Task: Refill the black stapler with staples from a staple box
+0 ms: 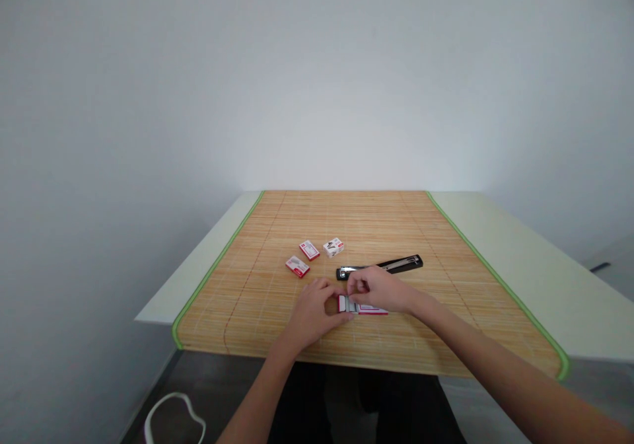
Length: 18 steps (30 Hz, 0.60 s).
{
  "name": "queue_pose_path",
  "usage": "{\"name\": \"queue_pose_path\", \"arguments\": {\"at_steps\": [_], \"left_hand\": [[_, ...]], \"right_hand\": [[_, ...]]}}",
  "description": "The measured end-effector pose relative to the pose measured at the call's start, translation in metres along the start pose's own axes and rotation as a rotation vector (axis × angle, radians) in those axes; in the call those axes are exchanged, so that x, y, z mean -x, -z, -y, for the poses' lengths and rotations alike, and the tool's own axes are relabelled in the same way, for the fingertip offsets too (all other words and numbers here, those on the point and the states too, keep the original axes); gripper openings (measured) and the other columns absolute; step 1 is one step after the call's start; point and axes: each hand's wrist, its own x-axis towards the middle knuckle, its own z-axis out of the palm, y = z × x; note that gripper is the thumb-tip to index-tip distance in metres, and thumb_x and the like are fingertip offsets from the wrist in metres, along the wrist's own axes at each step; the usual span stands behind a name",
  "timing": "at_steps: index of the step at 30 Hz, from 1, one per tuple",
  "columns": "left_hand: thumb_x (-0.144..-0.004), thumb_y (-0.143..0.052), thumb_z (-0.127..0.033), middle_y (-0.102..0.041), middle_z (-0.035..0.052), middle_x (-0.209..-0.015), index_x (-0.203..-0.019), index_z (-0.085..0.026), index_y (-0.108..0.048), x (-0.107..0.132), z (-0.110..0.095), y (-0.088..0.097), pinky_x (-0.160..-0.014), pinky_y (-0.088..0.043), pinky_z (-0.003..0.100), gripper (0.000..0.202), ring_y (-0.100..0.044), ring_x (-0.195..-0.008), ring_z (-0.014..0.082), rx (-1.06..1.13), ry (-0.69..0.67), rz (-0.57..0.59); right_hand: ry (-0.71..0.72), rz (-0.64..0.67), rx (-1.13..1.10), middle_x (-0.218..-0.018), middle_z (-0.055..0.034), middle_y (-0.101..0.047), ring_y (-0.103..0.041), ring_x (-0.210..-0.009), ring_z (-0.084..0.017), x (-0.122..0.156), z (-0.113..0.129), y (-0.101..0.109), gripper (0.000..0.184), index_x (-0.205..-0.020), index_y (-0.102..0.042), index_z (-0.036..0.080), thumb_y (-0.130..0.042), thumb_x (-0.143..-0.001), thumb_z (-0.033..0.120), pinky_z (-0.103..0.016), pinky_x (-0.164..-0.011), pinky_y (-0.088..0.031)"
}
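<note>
- I've got the left hand point(312, 312) low on the bamboo mat point(247, 298), near its front edge. Its fingers are curled around the left end of the open staple box point(365, 309), gripping it and pinning it to the mat.
- The right hand point(379, 289) is touching the same box from above and behind, fingertips bunched over the exposed tray end. I can't tell if it has anything pinched; the thumb and fingers hide the contact.
- The open staple box is white with a red edge and lies flat between the two hands, long side across my view. The right part of its sleeve sticks out from under the right hand.
- The stapler point(391, 265) is black, opened out flat, just behind the right hand and angled up to the right. It's not touched by either hand.
- Three closed red-and-white boxes sit further back, left of the stapler: the front-left staple box point(298, 267), the middle staple box point(310, 250) and the rear-right staple box point(333, 247). They're close together but apart from each other.
- The mat has a green border and covers most of the pale table point(520, 265), which is pushed against a plain wall.
</note>
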Motion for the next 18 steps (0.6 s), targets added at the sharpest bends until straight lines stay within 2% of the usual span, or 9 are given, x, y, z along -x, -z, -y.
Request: {"name": "queue_pose_path", "arguments": {"at_steps": [4,6,9,11,12,14,18], "left_hand": [[-0.077,-0.084,-0.047,-0.065,0.0041,-0.106,-0.11,-0.029,-0.073,0.0,0.0,0.0,-0.088,-0.047,0.036,0.04,-0.06,-0.103,0.0254,0.011,0.006,-0.004],[-0.077,-0.084,-0.047,-0.065,0.0045,-0.108,-0.112,-0.029,-0.073,0.0,0.0,0.0,-0.09,-0.047,0.037,0.041,-0.061,-0.104,0.026,0.028,0.009,-0.005],[-0.077,-0.083,-0.045,-0.066,0.0052,-0.112,-0.114,-0.029,-0.072,0.002,-0.001,0.004,-0.095,-0.047,0.04,0.041,-0.06,-0.108,0.0268,0.071,0.005,0.002],[-0.08,-0.081,-0.042,-0.067,0.0057,-0.115,-0.115,-0.029,-0.072,0.004,-0.001,0.008,-0.097,-0.047,0.04,0.038,-0.06,-0.11,0.0266,0.104,0.002,0.012],[-0.083,-0.078,-0.04,-0.067,0.006,-0.115,-0.116,-0.028,-0.072,0.005,-0.001,0.01,-0.096,-0.047,0.04,0.036,-0.061,-0.109,0.026,0.118,0.005,0.019],[-0.089,-0.071,-0.037,-0.069,0.0066,-0.113,-0.117,-0.027,-0.072,0.007,-0.001,0.012,-0.092,-0.049,0.038,0.03,-0.062,-0.104,0.0244,0.141,0.023,0.029],[-0.093,-0.064,-0.036,-0.071,0.0059,-0.102,-0.11,-0.025,-0.074,0.005,0.0,0.013,-0.08,-0.049,0.034,0.023,-0.063,-0.093,0.022,0.154,0.066,0.033]], "right_hand": [[0.064,-0.03,0.055,-0.066,0.0044,-0.057,-0.049,-0.059,-0.012,0.009,0.008,-0.004,0.012,-0.096,-0.075,0.022,-0.072,-0.086,0.027,-0.024,-0.058,-0.034],[0.076,-0.076,0.103,-0.072,0.0016,-0.061,-0.054,-0.065,-0.015,0.019,0.013,-0.003,0.012,-0.099,-0.075,0.023,-0.07,-0.089,0.027,-0.025,-0.062,-0.038],[0.109,-0.207,0.167,-0.102,-0.0067,-0.069,-0.062,-0.097,-0.024,0.043,0.014,0.0,0.025,-0.115,-0.072,0.026,-0.071,-0.09,0.032,-0.033,-0.083,-0.047],[0.099,-0.27,0.198,-0.123,-0.0101,-0.064,-0.058,-0.114,-0.028,0.061,0.007,0.001,0.043,-0.128,-0.067,0.027,-0.075,-0.087,0.038,-0.04,-0.096,-0.047],[0.077,-0.283,0.206,-0.126,-0.0106,-0.062,-0.057,-0.115,-0.029,0.069,0.001,0.0,0.05,-0.132,-0.064,0.028,-0.077,-0.086,0.04,-0.041,-0.098,-0.047],[0.031,-0.294,0.205,-0.122,-0.0101,-0.062,-0.058,-0.112,-0.029,0.081,-0.011,-0.004,0.052,-0.132,-0.064,0.028,-0.078,-0.084,0.042,-0.043,-0.097,-0.048],[-0.007,-0.337,0.169,-0.097,-0.0062,-0.065,-0.06,-0.095,-0.027,0.089,-0.025,-0.013,0.033,-0.12,-0.068,0.028,-0.071,-0.09,0.039,-0.04,-0.086,-0.049]]}}
